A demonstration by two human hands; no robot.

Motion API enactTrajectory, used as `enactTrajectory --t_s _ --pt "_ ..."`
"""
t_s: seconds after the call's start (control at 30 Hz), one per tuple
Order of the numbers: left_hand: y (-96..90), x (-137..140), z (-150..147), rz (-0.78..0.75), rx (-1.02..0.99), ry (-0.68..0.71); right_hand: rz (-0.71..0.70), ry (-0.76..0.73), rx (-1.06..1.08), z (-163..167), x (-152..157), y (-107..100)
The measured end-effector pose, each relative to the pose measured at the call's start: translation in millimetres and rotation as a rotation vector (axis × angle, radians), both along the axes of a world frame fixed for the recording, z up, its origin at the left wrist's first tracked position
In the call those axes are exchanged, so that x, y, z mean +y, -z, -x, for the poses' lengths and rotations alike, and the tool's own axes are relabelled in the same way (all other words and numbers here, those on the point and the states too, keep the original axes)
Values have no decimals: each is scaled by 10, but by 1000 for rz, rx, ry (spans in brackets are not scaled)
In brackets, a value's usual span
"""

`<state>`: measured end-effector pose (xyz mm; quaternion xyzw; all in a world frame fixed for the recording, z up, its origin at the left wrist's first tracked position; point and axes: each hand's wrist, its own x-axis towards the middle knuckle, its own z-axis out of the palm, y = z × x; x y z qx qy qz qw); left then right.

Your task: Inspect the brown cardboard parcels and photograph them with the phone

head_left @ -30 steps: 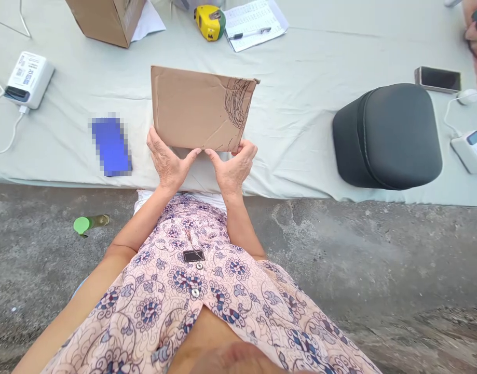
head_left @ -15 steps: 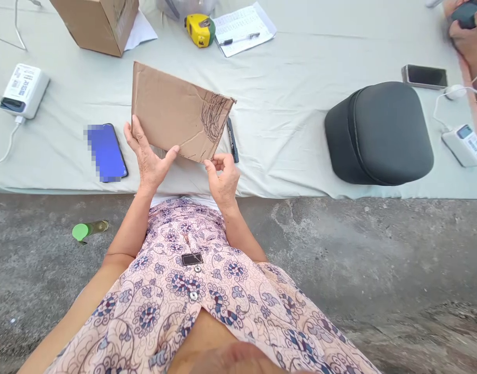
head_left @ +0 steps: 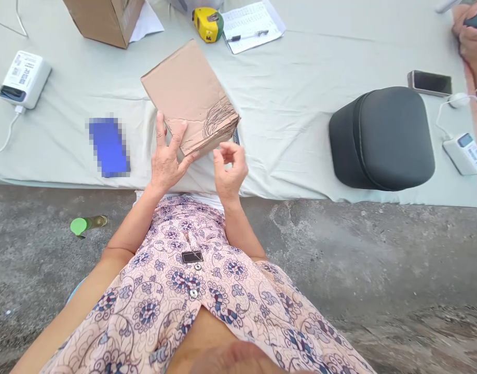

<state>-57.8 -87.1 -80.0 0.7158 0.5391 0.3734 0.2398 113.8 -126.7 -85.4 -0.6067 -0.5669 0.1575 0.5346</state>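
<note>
A brown cardboard piece [head_left: 187, 78] lies turned at an angle on the cloth, with black scribbled loops near its right corner. Its near edge looks thick and layered. My left hand [head_left: 168, 161] rests on the near left part of the cardboard, fingers spread over the top face and thumb along the near edge. Just off the near right edge, my right hand [head_left: 230, 171] is curled, thumb and forefinger tips close together, with nothing visible in them. A dark marker [head_left: 236, 137] shows only in part behind the cardboard's right corner.
A phone with a blurred blue screen [head_left: 109, 148] lies left. A cardboard box [head_left: 106, 21], yellow tape measure [head_left: 207, 25] and paper with a pen [head_left: 254, 23] lie beyond. Right are a black case [head_left: 382, 137], another phone [head_left: 431, 83], a white charger [head_left: 466, 153] and another person's hand [head_left: 472, 41].
The cardboard has turned and lies lower, now covering most of the marker. My left hand has moved right onto its face. My right hand has come off its near corner.
</note>
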Motion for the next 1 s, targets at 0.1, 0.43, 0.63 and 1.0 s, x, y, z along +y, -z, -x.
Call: enactTrajectory --t_s 0.1,0.43,0.63,1.0 --pt "19 14 -7 -26 -47 4 -65 130 -73 -144 138 -7" --pt "277 80 81 -152 -137 98 11 -27 84 -149 387 134" --pt "162 79 183 -166 -208 55 -37 -117 239 -342 409 204" --pt "-257 217 419 -146 -428 35 -36 -162 157 -234 238 175"
